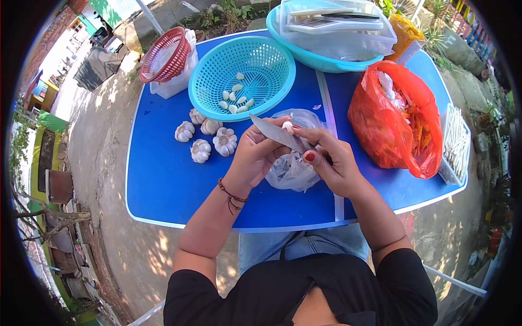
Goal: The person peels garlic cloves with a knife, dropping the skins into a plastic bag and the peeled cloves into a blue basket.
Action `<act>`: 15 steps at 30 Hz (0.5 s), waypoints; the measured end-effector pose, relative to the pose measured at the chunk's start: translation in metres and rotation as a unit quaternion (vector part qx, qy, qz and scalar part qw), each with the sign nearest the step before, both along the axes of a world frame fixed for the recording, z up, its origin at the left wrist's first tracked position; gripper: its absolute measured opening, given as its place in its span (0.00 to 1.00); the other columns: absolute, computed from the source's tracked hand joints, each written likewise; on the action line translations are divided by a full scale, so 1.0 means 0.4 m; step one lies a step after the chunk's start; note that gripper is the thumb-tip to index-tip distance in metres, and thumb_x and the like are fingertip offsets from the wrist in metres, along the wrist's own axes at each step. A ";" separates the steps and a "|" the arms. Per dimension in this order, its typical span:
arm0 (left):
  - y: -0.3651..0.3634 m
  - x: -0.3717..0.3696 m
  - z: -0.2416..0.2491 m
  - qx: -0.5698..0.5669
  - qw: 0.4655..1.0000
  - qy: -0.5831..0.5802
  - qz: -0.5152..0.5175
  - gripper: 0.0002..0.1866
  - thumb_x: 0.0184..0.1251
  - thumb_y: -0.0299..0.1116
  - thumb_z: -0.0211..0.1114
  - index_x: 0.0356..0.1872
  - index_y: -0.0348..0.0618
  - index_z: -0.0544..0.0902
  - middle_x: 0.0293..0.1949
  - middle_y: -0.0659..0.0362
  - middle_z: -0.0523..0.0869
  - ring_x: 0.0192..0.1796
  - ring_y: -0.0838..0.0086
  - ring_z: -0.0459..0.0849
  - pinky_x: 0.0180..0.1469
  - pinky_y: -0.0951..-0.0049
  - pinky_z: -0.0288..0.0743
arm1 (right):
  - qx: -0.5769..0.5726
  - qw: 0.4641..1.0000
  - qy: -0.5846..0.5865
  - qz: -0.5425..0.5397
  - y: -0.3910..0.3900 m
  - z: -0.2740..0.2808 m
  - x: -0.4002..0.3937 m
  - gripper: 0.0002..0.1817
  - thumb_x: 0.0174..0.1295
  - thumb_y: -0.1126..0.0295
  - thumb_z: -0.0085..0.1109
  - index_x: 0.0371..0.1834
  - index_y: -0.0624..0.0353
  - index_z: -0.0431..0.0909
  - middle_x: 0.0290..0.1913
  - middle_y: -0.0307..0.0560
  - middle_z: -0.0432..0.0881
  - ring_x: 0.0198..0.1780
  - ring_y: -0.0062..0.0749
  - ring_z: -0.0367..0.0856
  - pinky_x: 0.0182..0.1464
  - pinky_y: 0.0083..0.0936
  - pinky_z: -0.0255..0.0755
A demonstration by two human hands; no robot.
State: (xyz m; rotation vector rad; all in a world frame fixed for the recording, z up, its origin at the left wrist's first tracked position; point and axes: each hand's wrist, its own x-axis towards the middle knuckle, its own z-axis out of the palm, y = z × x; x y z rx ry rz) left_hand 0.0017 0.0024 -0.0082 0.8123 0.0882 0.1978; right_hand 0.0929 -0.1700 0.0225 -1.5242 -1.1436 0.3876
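A knife (273, 132) slants across in front of my hands, its tip toward the upper left. My right hand (335, 163) is closed around its handle end, thumb and index finger pressed in close. My left hand (255, 149) is closed behind the blade, with part of its fingers hidden. Between the fingertips of both hands, at the blade's upper edge, is a small white garlic clove (288, 127). Under the hands lies a clear plastic bag (293, 176) with pale scraps. Several whole garlic bulbs (224, 142) rest to the left of my left hand.
A turquoise basket (209, 60) with several peeled cloves stands beyond my hands. At the back are a red basket (176, 51) and a blue basin (321, 64) holding plastic containers. A red bag (375, 125) and a box of white sticks (455, 141) sit right on the blue table (163, 190).
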 end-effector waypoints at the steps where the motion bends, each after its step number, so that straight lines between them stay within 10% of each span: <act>1: -0.001 0.000 0.001 0.003 1.000 0.006 0.005 0.19 0.65 0.28 0.63 0.56 0.37 0.75 0.47 0.54 0.82 0.45 0.74 0.85 0.47 0.78 0.82 | 0.013 1.000 -0.025 -0.007 0.003 -0.003 -0.001 0.18 0.64 0.73 0.55 0.58 0.60 0.72 0.42 0.51 0.80 0.36 0.33 0.79 0.38 0.25 0.73; 15: -0.004 0.000 -0.001 0.051 0.998 0.002 0.038 0.17 0.63 0.31 0.66 0.51 0.35 0.79 0.36 0.57 0.85 0.34 0.80 0.83 0.37 0.81 0.78 | -0.009 0.993 0.111 0.044 -0.011 0.008 0.006 0.19 0.68 0.63 0.51 0.58 0.60 0.72 0.45 0.48 0.82 0.38 0.30 0.80 0.35 0.23 0.73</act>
